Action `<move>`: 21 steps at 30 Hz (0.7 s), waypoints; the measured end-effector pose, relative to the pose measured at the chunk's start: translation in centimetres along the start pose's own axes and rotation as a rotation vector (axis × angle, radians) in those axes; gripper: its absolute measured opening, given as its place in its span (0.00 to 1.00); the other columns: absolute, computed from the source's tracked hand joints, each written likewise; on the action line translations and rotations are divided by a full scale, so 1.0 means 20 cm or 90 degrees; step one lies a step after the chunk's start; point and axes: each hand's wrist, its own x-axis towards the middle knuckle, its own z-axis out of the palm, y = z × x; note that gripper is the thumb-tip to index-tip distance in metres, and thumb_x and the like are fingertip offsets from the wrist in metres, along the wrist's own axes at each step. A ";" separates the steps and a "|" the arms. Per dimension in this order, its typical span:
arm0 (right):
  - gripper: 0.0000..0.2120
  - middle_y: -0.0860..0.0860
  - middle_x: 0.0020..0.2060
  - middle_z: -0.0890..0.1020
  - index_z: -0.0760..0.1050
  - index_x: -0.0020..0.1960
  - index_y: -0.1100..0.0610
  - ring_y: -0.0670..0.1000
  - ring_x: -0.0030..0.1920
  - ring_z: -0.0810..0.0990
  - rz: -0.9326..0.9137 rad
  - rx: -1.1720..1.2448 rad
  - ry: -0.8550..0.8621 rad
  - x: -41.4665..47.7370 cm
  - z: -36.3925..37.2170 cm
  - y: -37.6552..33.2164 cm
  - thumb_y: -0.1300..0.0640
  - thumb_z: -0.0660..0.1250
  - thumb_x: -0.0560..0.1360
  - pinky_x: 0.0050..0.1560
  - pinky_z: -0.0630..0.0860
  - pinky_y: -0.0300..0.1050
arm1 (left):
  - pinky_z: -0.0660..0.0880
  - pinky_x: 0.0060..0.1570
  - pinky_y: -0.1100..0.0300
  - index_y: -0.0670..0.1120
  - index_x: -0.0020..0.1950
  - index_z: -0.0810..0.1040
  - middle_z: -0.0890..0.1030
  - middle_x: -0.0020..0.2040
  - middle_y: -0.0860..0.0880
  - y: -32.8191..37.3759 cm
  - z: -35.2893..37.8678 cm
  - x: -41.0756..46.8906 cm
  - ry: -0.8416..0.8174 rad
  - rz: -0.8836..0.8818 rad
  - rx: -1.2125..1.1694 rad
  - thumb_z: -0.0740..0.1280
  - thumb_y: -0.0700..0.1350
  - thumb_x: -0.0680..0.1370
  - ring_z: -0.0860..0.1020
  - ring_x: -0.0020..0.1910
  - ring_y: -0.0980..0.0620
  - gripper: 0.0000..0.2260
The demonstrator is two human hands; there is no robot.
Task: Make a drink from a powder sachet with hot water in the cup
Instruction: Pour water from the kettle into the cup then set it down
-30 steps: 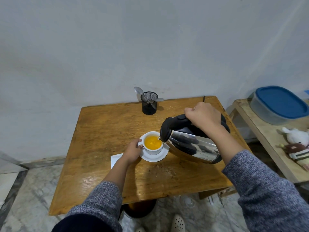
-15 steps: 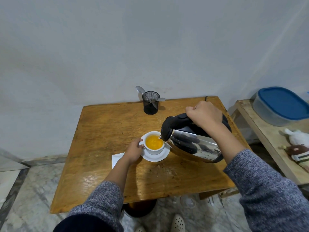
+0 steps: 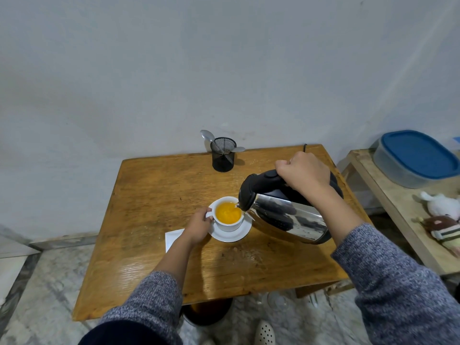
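The person stood over the wooden bench [image 3: 159,195], pouring. The right hand [image 3: 305,171] was clenched around the black handle of the steel kettle [image 3: 286,217], which was tipped well over so its spout hung just above the right edge of the white cup [image 3: 227,216]. A thin stream ran into the cup, which sat on its saucer [image 3: 232,235] near the middle of the bench and already held bright orange liquid up to not far below the rim. The left hand [image 3: 198,225] steadied things, its fingers [image 3: 205,215] grasping the cup's small handle on the left side.

With the drink that high, I judged the pour nearly finished. Doing it well meant keeping the spout low and close to the rim, easing the kettle back upright slowly rather than jerking it, and stopping with room left for stirring. The left hand was close to hot water, so the stream needed to stay toward the kettle side of the cup. A last drip off the spout would likely land on the saucer or the bench.

A white piece of paper [image 3: 173,239] lay partly under the left wrist; whether it was the sachet I could not tell. A black mesh holder [image 3: 222,158] with spoons [image 3: 207,135] stood at the back edge, well apart from the cup and handy for stirring.
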 end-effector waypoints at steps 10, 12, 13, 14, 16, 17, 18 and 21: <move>0.20 0.50 0.20 0.72 0.69 0.25 0.57 0.53 0.24 0.71 0.125 0.148 -0.032 -0.02 -0.04 0.13 0.49 0.58 0.72 0.29 0.64 0.42 | 0.68 0.57 0.54 0.42 0.65 0.70 0.73 0.65 0.40 -0.01 0.01 0.01 0.010 -0.023 -0.040 0.59 0.40 0.79 0.71 0.62 0.43 0.15; 0.20 0.51 0.19 0.74 0.72 0.26 0.58 0.54 0.24 0.73 0.169 0.221 -0.034 -0.03 -0.04 0.18 0.48 0.57 0.71 0.32 0.70 0.44 | 0.68 0.57 0.53 0.42 0.64 0.71 0.73 0.64 0.40 -0.01 0.03 0.00 0.025 -0.017 -0.056 0.59 0.40 0.79 0.72 0.60 0.44 0.14; 0.20 0.51 0.19 0.75 0.74 0.26 0.59 0.55 0.24 0.74 0.191 0.265 -0.029 -0.03 -0.05 0.21 0.47 0.58 0.70 0.35 0.73 0.47 | 0.68 0.56 0.54 0.42 0.64 0.71 0.74 0.63 0.40 -0.01 0.03 0.00 0.033 -0.008 -0.064 0.59 0.40 0.79 0.72 0.58 0.46 0.14; 0.21 0.52 0.18 0.76 0.75 0.26 0.59 0.56 0.25 0.75 0.210 0.309 -0.017 -0.03 -0.05 0.23 0.46 0.58 0.69 0.37 0.76 0.50 | 0.68 0.55 0.54 0.42 0.63 0.72 0.74 0.63 0.41 -0.02 0.04 0.00 0.040 -0.004 -0.067 0.59 0.40 0.78 0.72 0.57 0.47 0.13; 0.20 0.55 0.20 0.77 0.74 0.25 0.59 0.57 0.26 0.76 0.236 0.378 0.017 -0.03 -0.06 0.28 0.47 0.59 0.68 0.36 0.76 0.53 | 0.69 0.53 0.54 0.43 0.62 0.73 0.75 0.61 0.41 -0.03 0.05 0.00 0.053 -0.005 -0.068 0.59 0.41 0.78 0.72 0.55 0.47 0.13; 0.19 0.57 0.22 0.78 0.74 0.25 0.59 0.57 0.26 0.76 0.249 0.409 0.030 -0.03 -0.07 0.31 0.47 0.59 0.68 0.34 0.74 0.52 | 0.69 0.52 0.53 0.43 0.61 0.73 0.75 0.61 0.41 -0.04 0.06 0.00 0.059 -0.004 -0.073 0.59 0.42 0.78 0.72 0.55 0.47 0.13; 0.18 0.58 0.23 0.78 0.75 0.26 0.59 0.57 0.26 0.75 0.260 0.442 0.043 -0.03 -0.08 0.33 0.48 0.60 0.67 0.32 0.72 0.51 | 0.69 0.52 0.53 0.42 0.61 0.73 0.76 0.60 0.41 -0.04 0.06 0.00 0.064 -0.005 -0.078 0.59 0.42 0.78 0.73 0.54 0.47 0.12; 0.17 0.56 0.24 0.77 0.77 0.33 0.61 0.56 0.25 0.73 0.307 0.539 0.096 -0.03 -0.11 0.41 0.47 0.60 0.67 0.29 0.68 0.47 | 0.69 0.50 0.53 0.43 0.59 0.74 0.77 0.58 0.41 -0.05 0.09 0.00 0.082 0.009 -0.103 0.59 0.42 0.78 0.74 0.55 0.44 0.11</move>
